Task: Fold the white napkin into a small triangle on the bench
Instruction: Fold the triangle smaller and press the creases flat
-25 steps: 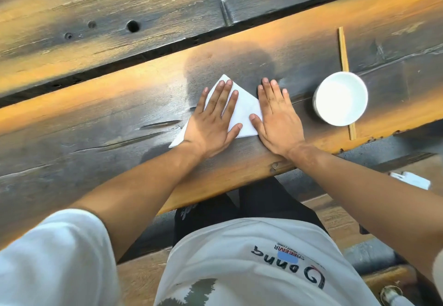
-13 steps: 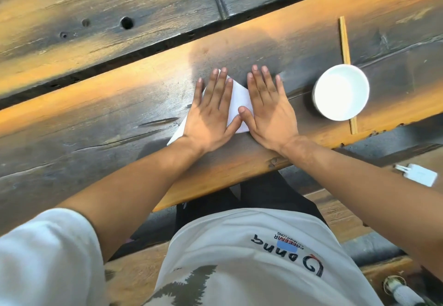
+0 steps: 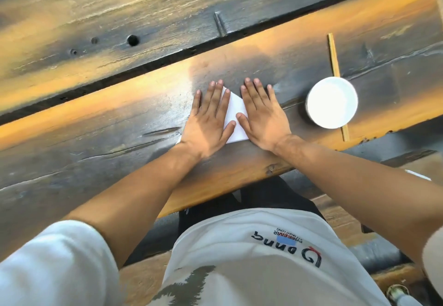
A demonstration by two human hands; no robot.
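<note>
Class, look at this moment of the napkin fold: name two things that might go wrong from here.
1. Both the left hand and right hand cover most of the napkin, so a crooked crease might go unnoticed.
2. The white bowl sits close beside the right hand; a sideways sweep could knock it.

Two hands: left (image 3: 208,123), right (image 3: 262,116), one napkin (image 3: 234,116), one white cup (image 3: 332,102), one wooden stick (image 3: 334,56)

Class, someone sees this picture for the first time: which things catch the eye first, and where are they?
Two bare hands pressed flat side by side at the centre of the dark wooden bench: the left hand and right hand cover most of a white napkin, which shows as a folded wedge between them. To the right stands a bright white cup, over a thin wooden stick.
</note>
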